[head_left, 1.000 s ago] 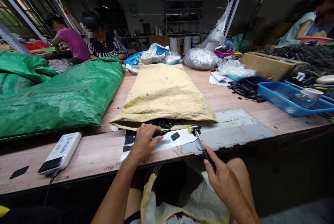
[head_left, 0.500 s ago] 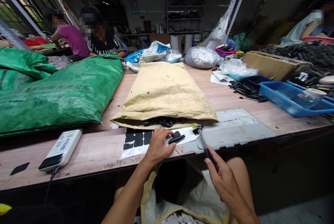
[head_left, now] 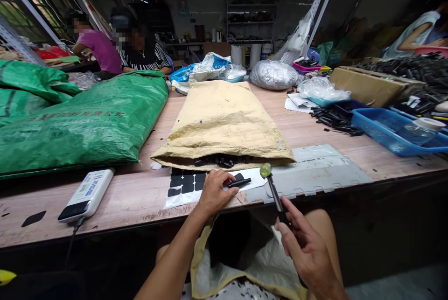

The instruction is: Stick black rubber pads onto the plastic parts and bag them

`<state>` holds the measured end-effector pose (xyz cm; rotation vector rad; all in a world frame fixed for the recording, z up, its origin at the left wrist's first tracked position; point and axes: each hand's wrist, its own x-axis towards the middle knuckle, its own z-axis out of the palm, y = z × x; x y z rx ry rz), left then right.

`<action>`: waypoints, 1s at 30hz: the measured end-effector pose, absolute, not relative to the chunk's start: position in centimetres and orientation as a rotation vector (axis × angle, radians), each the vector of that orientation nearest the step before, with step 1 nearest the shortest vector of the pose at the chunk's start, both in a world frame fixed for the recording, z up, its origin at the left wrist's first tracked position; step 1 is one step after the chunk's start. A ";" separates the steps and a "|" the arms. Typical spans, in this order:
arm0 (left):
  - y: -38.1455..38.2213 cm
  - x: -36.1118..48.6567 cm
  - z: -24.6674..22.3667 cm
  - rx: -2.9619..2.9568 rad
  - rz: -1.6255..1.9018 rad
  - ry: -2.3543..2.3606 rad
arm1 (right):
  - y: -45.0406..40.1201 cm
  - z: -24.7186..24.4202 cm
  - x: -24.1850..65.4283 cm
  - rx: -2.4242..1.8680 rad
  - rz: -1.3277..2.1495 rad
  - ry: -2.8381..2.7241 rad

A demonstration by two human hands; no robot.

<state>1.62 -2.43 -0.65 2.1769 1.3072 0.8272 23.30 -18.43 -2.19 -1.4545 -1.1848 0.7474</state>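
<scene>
Currently, the left hand (head_left: 214, 192) pinches a black rod (head_left: 242, 182) near the surface's front edge (head_left: 136, 219); the right hand (head_left: 307, 249) grasps a hammer (head_left: 275, 192).

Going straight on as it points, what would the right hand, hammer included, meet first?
Likely the beige sack, its open edge just beyond the hammer; depth is unclear, so it might pass above.

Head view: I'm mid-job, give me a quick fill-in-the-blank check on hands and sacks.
1. The small hammer is held in the ____ hand.
2. The left hand holds a slim part coloured ____.
3. The white power bank lies in front of a ____ sack.
4. The mouth of the beige sack is ____.

Missing words: right; black; green; open.
</scene>
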 end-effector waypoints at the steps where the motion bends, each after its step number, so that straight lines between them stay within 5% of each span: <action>1: -2.4 1.7 -0.6 2.167 0.815 1.317 | -18.5 -1.9 23.1 -1.464 0.767 -1.236; 30: -2.5 1.8 -0.3 2.109 0.797 1.360 | -18.2 -0.6 20.5 -1.495 0.802 -1.405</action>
